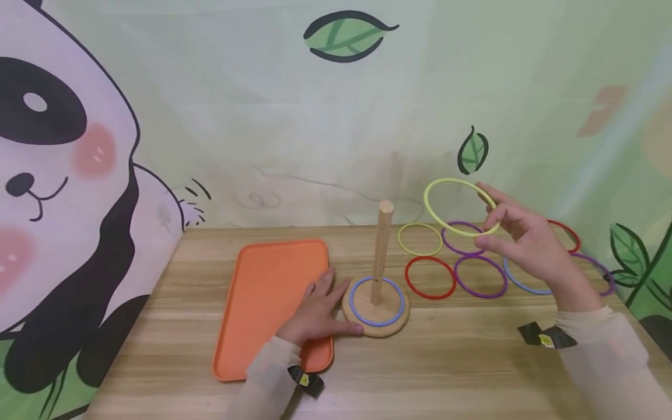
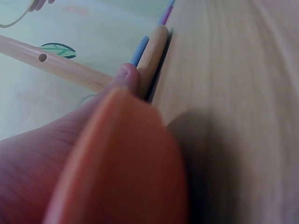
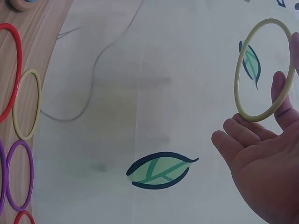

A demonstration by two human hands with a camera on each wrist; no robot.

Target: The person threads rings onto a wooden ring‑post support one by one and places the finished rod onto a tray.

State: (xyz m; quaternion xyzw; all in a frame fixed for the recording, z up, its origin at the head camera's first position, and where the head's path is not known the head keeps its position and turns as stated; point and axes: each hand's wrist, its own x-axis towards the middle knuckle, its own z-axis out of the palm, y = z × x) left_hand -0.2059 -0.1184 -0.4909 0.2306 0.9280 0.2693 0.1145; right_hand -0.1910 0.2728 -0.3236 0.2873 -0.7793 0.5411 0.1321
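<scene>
In the head view my right hand [image 1: 525, 242] pinches a yellow ring [image 1: 451, 180] between thumb and fingers. It is raised above the table, to the right of a wooden post [image 1: 383, 245] and higher than the post's top. The right wrist view shows the same ring tilted on edge against the backdrop. My left hand [image 1: 315, 309] has its fingers spread, with thumb and forefinger touching the left side of the post's round base [image 1: 377, 332]. A blue ring [image 1: 375, 324] lies on that base around the post. The left wrist view shows the thumb [image 2: 125, 72] against the base.
An orange tray [image 1: 268, 297] lies under and beside my left hand. Right of the post several rings lie on the table, among them a yellow ring [image 1: 420, 255], a red ring [image 1: 430, 298], a purple ring [image 1: 481, 296] and a blue ring [image 1: 525, 289]. A printed backdrop stands behind.
</scene>
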